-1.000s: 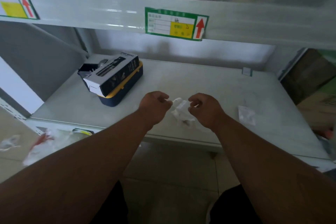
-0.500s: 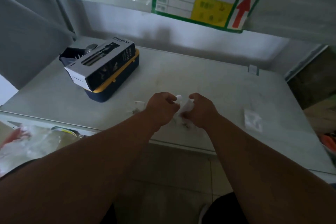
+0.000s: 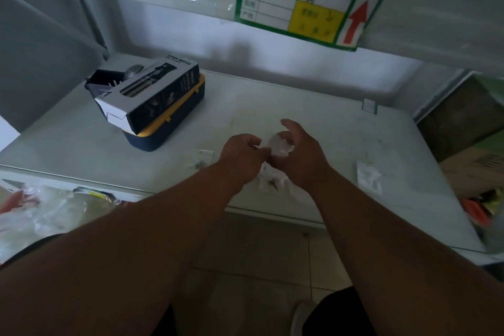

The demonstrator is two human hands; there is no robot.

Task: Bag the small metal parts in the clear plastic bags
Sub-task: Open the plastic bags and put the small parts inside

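Observation:
A small clear plastic bag (image 3: 278, 147) is held between my two hands above the white shelf (image 3: 327, 128). My left hand (image 3: 240, 157) pinches its left edge with curled fingers. My right hand (image 3: 300, 155) holds its right side, index finger raised. Below the hands lie small dark metal parts (image 3: 272, 184) on clear plastic. A further small bag with parts (image 3: 203, 159) lies left of my left hand. Another flat clear bag (image 3: 368, 177) lies to the right.
A black-and-white spray bottle box (image 3: 148, 93) rests on a navy and yellow case (image 3: 174, 123) at the back left. An upper shelf with a green label (image 3: 305, 5) overhangs. Plastic-wrapped items (image 3: 43, 207) sit lower left, cardboard boxes (image 3: 474, 161) to the right.
The camera has moved closer and tilted down. My hands have shifted apart slightly, and the right index finger has lifted off the bag.

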